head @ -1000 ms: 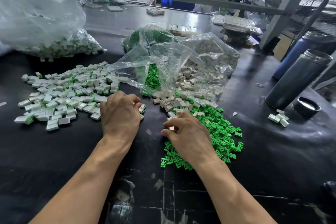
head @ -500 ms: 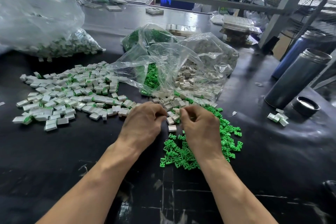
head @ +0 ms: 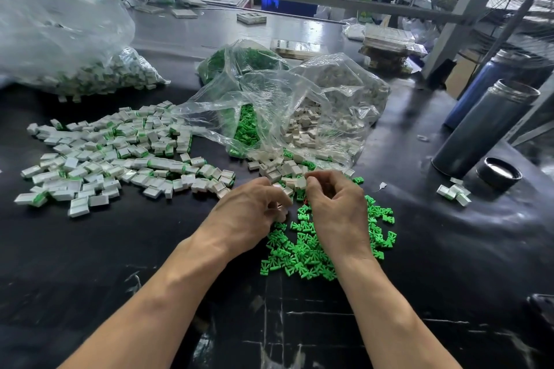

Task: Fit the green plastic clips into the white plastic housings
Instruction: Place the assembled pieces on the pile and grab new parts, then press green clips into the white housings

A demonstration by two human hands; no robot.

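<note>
My left hand (head: 250, 213) lies with curled fingers at the near edge of the loose white housings (head: 277, 169), and its fingertips hold a white housing (head: 281, 215). My right hand (head: 337, 204) is close beside it. Its thumb and forefinger pinch another white housing (head: 301, 183) just above the heap. Loose green clips (head: 299, 253) lie scattered under and in front of my right wrist. What else sits inside either palm is hidden.
A wide spread of fitted housings (head: 105, 156) covers the black table (head: 120, 249) at left. An open clear bag (head: 269, 105) behind my hands holds clips and housings. Another bag (head: 75, 69) lies far left. Two metal flasks (head: 482, 129), a lid (head: 499, 172) and a few housings (head: 452, 191) stand right.
My left hand came right from the fitted pile to the loose housings. My right hand lifted off the green clips, moved up to the housing heap and now pinches one.
</note>
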